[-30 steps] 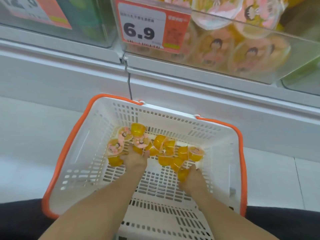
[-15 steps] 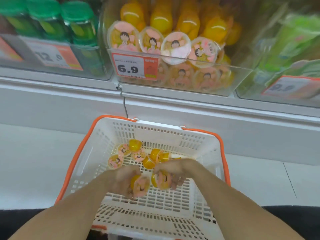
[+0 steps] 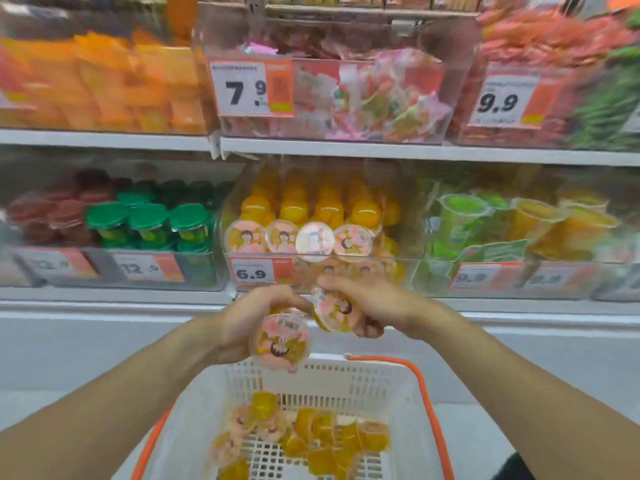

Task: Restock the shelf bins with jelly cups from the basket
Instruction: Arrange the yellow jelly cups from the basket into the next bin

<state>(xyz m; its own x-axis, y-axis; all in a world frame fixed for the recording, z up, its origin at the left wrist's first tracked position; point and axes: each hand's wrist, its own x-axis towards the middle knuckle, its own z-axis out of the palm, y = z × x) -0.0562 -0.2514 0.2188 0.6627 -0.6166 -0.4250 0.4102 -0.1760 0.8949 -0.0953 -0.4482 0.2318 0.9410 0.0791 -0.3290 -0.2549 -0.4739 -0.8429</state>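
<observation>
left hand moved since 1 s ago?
Yes. The left hand has risen out of the basket, now holding a jelly cup just below the 6.9 bin.

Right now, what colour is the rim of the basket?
Orange, on a white slatted basket; the head view shows it plainly.
</observation>
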